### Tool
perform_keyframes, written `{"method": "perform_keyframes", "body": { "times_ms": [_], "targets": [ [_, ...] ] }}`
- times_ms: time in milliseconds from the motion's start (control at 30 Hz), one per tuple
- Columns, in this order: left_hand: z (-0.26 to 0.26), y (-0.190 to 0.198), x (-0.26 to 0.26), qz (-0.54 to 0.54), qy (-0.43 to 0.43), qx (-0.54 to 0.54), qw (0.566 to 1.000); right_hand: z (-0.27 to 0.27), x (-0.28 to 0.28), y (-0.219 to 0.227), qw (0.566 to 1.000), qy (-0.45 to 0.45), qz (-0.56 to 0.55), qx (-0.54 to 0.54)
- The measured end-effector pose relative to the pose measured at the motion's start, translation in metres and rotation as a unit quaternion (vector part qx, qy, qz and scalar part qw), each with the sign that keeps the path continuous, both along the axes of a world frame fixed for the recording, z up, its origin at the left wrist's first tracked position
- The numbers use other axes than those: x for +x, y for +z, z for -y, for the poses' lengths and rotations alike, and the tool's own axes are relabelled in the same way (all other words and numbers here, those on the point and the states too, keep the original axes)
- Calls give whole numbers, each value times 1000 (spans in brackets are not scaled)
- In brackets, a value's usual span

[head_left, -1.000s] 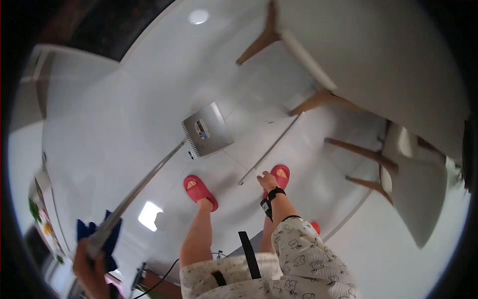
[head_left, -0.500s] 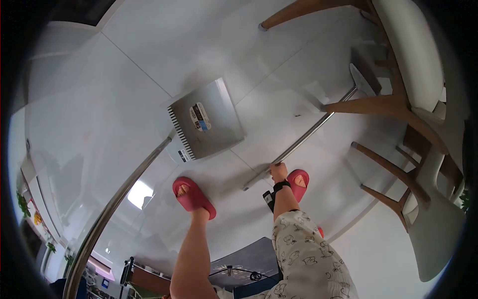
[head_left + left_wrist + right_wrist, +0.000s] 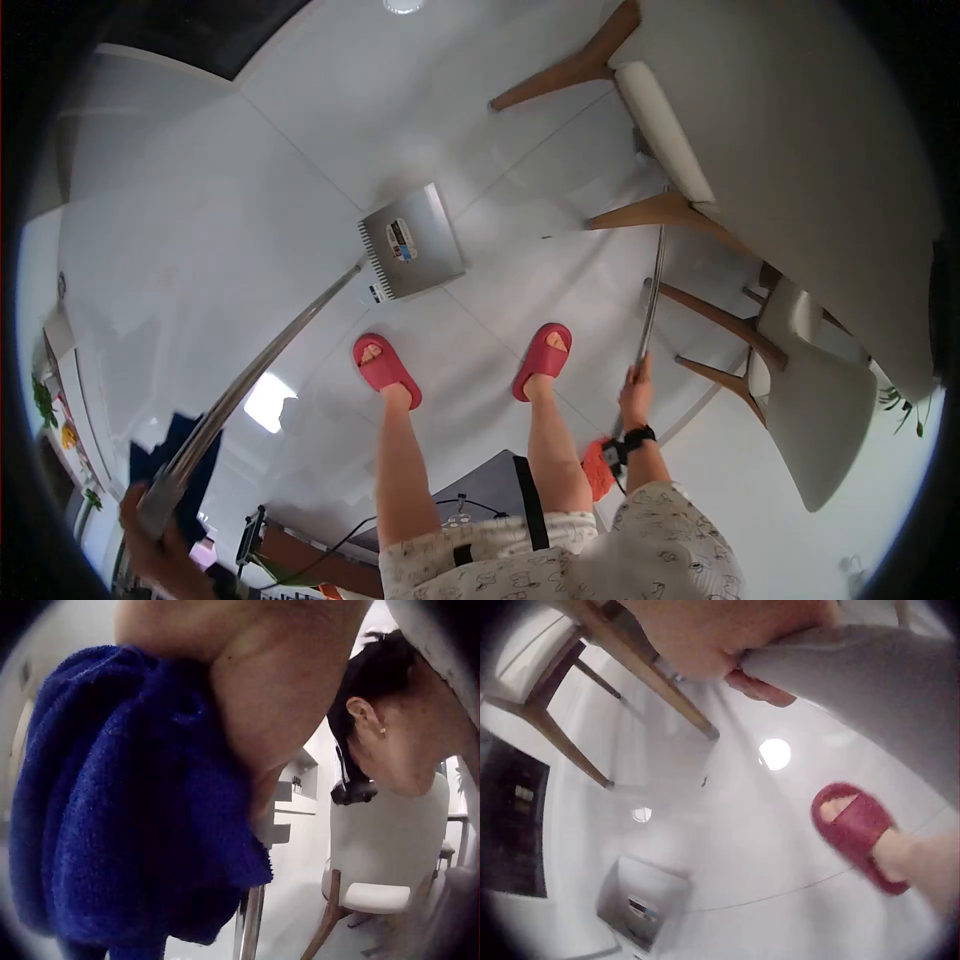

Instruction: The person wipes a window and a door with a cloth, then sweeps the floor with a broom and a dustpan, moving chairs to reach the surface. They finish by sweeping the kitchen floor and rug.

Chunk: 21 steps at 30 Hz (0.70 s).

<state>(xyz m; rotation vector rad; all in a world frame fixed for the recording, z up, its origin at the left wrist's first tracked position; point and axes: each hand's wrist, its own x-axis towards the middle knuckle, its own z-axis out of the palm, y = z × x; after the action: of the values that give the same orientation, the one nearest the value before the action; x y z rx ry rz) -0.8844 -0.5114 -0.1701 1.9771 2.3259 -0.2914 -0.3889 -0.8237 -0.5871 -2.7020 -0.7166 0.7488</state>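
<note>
My left hand (image 3: 165, 550) grips the top of the dustpan's long metal handle (image 3: 275, 355). A dark blue towel-like cloth (image 3: 135, 810) hangs at that hand, covering much of the left wrist view. At the handle's lower end, the grey dustpan (image 3: 440, 235), toothed along one edge and labelled inside, sits on the floor ahead of my feet. Out to the right, my right hand (image 3: 635, 395) holds a broom's metal pole (image 3: 655, 290). The pole runs forward under the chairs, where its far end is hidden. Close up, the grey pole (image 3: 862, 675) passes through the curled right fingers.
White chairs with wooden legs (image 3: 640, 212) stand along the right, overlapping the pole. A small dark scrap (image 3: 546, 237) lies on the tiles between dustpan and chair. Red slippers (image 3: 545, 360) are on my feet. An orange-red thing (image 3: 600, 468) lies beside my right leg.
My right hand went from beside the pole to gripping it, then swung it rightward, away from the slipper. The left hand keeps the dustpan handle; the dustpan stays on the floor.
</note>
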Motion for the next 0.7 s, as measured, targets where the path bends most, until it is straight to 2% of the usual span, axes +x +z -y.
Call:
{"method": "perform_keyframes", "body": {
  "times_ms": [33, 100, 133, 167, 233, 300, 333, 367, 400, 433, 533, 633, 667, 700],
  "targets": [
    [-7, -5, 24, -4, -2, -17, 1000, 2, 9, 40, 998, 61, 29, -1],
    [-14, 1, 63, -77, -68, -8, 995, 20, 26, 97, 992, 91, 23, -86],
    [-16, 3, 67, -54, -103, 7, 993, 20, 29, 126, 986, 62, -23, -152],
    [-16, 4, 68, -31, -138, 22, 990, 24, 29, 144, 987, 62, -21, -148],
    [-17, 6, 69, -8, -165, 34, 986, 46, 24, 168, 974, 75, -58, -208],
    [-17, 11, 70, 11, -169, 32, 985, 57, 6, 188, 972, 72, -96, -204],
    [-18, 15, 71, 13, -152, -6, 988, 66, -5, 196, 968, 66, -133, -204],
    [-20, 21, 70, 15, -135, -44, 990, 77, -22, 205, 974, 50, -162, -154],
    [-21, 27, 65, 32, -153, -27, 987, 67, -39, 222, 968, 22, -204, -147],
    [-20, 35, 59, 48, -170, -11, 984, 45, -58, 253, 959, -5, -246, -140],
    [-11, 68, 49, 63, -195, -36, 978, 28, -93, 342, 944, -44, -305, -117],
    [-14, 67, 49, 72, -218, -5, 973, 45, -95, 365, 950, -58, -287, -109],
    [-16, 59, 50, 69, -216, -9, 974, 45, -98, 371, 962, 9, -249, -116],
    [-18, 50, 52, 73, -231, -17, 970, 45, -102, 377, 960, 10, -252, -119]
  ]
}}
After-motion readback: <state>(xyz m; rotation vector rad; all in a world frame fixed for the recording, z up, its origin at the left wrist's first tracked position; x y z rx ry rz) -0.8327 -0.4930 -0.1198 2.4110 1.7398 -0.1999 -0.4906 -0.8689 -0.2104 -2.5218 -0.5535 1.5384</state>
